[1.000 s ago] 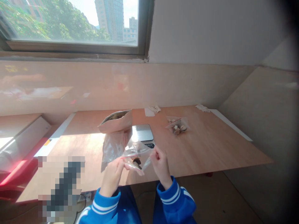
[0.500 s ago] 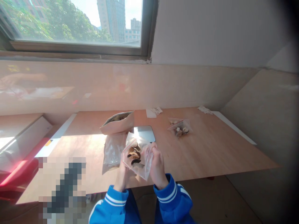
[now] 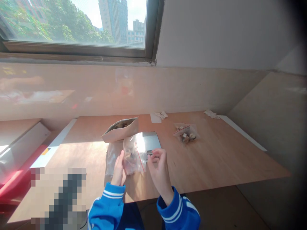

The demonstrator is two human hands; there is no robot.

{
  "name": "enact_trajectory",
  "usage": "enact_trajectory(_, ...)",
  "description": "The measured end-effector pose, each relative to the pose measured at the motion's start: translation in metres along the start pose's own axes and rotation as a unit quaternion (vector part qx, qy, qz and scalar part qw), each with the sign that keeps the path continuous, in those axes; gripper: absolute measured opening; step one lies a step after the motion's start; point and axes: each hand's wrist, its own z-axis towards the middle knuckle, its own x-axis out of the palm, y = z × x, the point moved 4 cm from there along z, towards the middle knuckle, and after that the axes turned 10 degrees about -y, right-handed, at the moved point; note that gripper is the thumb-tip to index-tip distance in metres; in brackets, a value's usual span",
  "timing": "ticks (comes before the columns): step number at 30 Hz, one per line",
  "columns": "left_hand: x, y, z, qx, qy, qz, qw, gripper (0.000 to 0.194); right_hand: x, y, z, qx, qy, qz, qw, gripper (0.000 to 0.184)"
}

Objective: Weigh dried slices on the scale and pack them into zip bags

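My left hand (image 3: 119,169) is closed on the left side of a clear zip bag (image 3: 134,159) with a red seal line, tilted above the table. Pale brown pieces show faintly inside it; glare hides most of them. Just off the bag's right edge, my right hand (image 3: 160,169) has its fingers bent and its thumb apart, with nothing visible between them. Behind the hands lies a flat silver scale (image 3: 151,140), partly covered by the bag. A larger clear plastic bag (image 3: 111,156) lies under and left of the held one.
An open paper pouch (image 3: 122,132) stands behind the bags. Filled zip bags (image 3: 187,133) lie to the right on the wooden table (image 3: 216,153). White paper (image 3: 155,118) and crumpled tissue (image 3: 211,114) rest along the back wall. A blurred dark patch (image 3: 63,201) is at front left.
The zip bag has turned and moved slightly left, so its dark curved slices no longer show clearly. My right hand has let go of its right side and the fingers have spread.
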Motion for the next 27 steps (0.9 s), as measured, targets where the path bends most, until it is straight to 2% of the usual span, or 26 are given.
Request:
enact_trajectory(2,-0.006,0.014,0.008,-0.037,-0.028,-0.067,0.997,0.040,0.006,0.009,0.007,-0.025,0.064,0.001,0.998,0.009)
enact_trajectory(4,-0.012,0.030,0.014,-0.086,-0.055,-0.133,0.986,0.038,0.015,0.013,0.013,-0.054,0.143,-0.011,0.988,0.017)
enact_trajectory(6,-0.015,0.043,0.019,-0.132,-0.071,-0.179,0.972,0.037,0.023,0.007,0.019,-0.061,0.175,-0.029,0.982,0.025)
enact_trajectory(11,-0.022,0.056,0.023,-0.154,-0.098,-0.222,0.958,0.031,0.038,-0.031,0.028,0.002,0.132,-0.056,0.990,0.024)
enact_trajectory(14,-0.022,0.056,0.023,-0.150,-0.090,-0.224,0.959,0.034,0.050,-0.045,0.027,0.004,0.166,-0.050,0.985,0.027)
enact_trajectory(18,-0.022,0.057,0.025,-0.124,-0.046,-0.226,0.965,0.038,0.063,-0.048,0.026,-0.035,0.191,-0.073,0.978,0.035)
enact_trajectory(21,-0.024,0.060,0.028,-0.108,-0.027,-0.227,0.968,0.036,0.068,-0.049,0.026,-0.045,0.201,-0.083,0.975,0.031)
enact_trajectory(27,-0.031,0.068,0.034,-0.119,-0.054,-0.207,0.970,0.026,0.072,-0.049,0.021,-0.049,0.224,-0.095,0.969,0.017)
